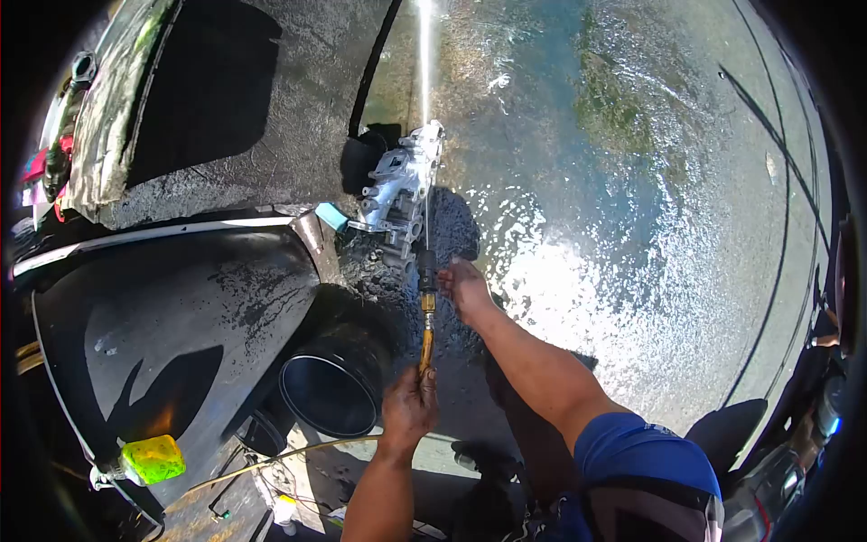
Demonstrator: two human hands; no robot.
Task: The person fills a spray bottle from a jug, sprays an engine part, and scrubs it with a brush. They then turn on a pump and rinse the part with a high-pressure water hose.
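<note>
My left hand (409, 404) is closed around the yellow-brown hose (426, 346), just below its brass fitting. Above that fitting sits a black spray nozzle (427, 271), and the fingers of my right hand (466, 287) are pinched against its right side. A thin white jet of water (425, 63) shoots away from the nozzle, along a silver cast-metal engine part (402, 185). This part lies wet on the ground, with ports and flanges along its length. A light-blue block (330, 216) rests beside its left end.
A black bucket (330, 393) lies tipped, its mouth towards me. Left of it is a dark panel (181, 307) with a yellow-green sponge (153, 459) on its edge. Wet concrete (587, 208) spreads to the right. More hose (280, 459) trails at lower left.
</note>
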